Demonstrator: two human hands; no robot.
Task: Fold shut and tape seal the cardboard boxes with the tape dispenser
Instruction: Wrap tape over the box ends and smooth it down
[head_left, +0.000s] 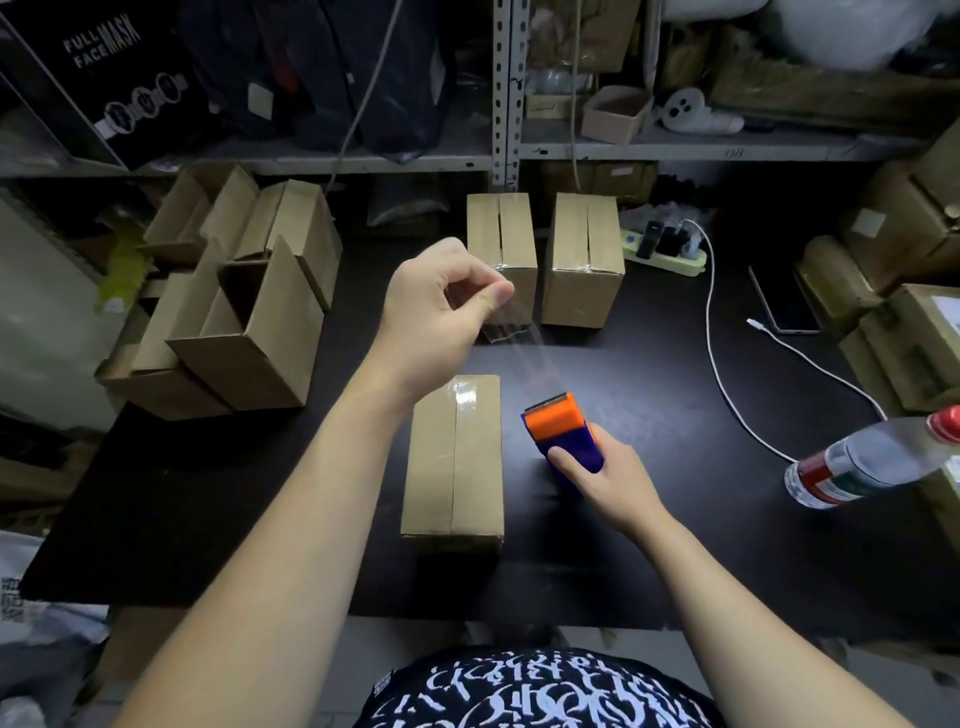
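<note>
With the right grip (597, 478) clenched round the tape dispenser (563, 436), just right of the closed box (454, 467) on the desk (675, 519), hold the clear tape (519, 353) taut and untwisted; with the left grip (441, 306) pinching its free end higher up, line up over the centre seam (453, 488), then press flat. Farther off, two sealed boxes (501, 244).

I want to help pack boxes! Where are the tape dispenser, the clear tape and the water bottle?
tape dispenser (551, 422), head view, on its orange front.
clear tape (511, 330), head view, on the strip's crinkled upper part.
water bottle (875, 451), head view, on its clear middle.
</note>
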